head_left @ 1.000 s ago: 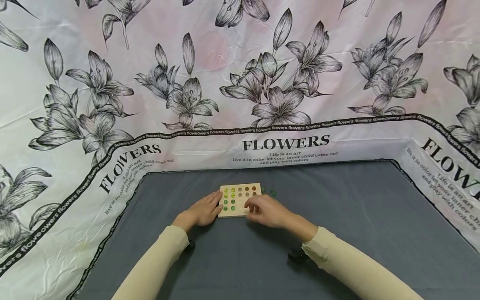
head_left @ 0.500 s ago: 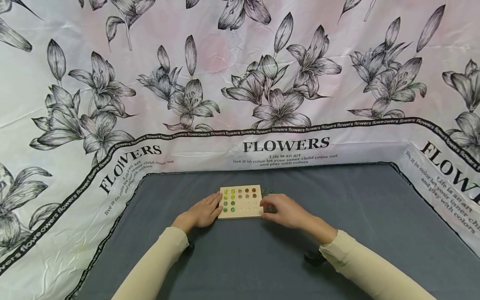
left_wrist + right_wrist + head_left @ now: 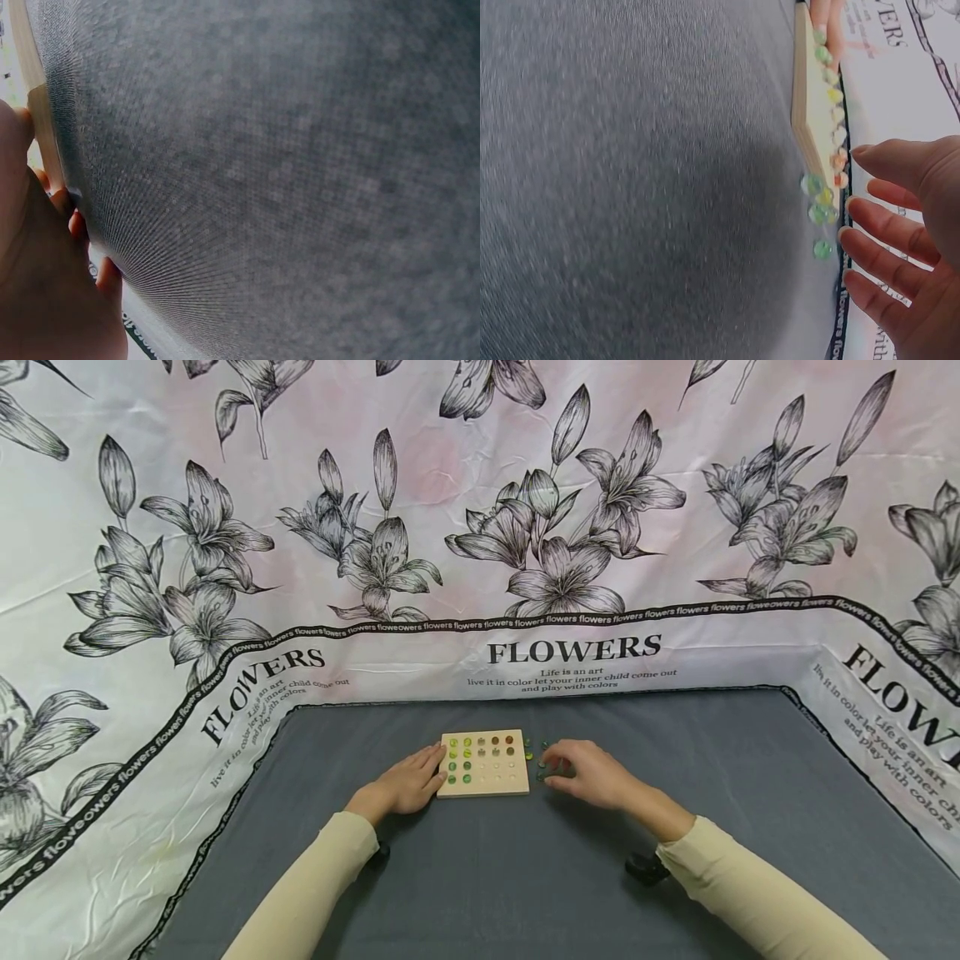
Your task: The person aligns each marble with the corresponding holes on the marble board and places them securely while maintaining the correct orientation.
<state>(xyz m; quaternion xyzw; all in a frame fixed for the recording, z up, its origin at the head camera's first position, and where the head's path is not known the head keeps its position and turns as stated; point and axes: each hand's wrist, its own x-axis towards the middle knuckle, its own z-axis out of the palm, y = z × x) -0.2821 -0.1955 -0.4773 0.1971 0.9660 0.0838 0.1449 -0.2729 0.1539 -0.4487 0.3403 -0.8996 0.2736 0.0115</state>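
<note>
A pale wooden board [image 3: 491,783] with rows of round hollows lies on the grey cloth. Marbles [image 3: 467,742], yellow, green, clear and brownish red, sit in its left columns and back rows; hollows at its front right are bare. My left hand [image 3: 402,782] rests flat at the board's left edge, fingers extended onto it. To the right of the board, my right hand [image 3: 588,774] hovers by several loose green marbles [image 3: 823,248] and a yellow marble [image 3: 528,757]. In the right wrist view its thumb and fingers [image 3: 885,259] are spread apart, with nothing between them.
Dark grey cloth [image 3: 480,877] covers the table. Behind and at both sides rises a white-and-pink curtain [image 3: 420,568] printed with lilies and lettering. A black device [image 3: 647,868] shows under the right wrist.
My right hand has moved rightward from over the board's front right to the loose marbles, its fingers parting. The yellow marble beside the board has come into view. My left hand has stayed put.
</note>
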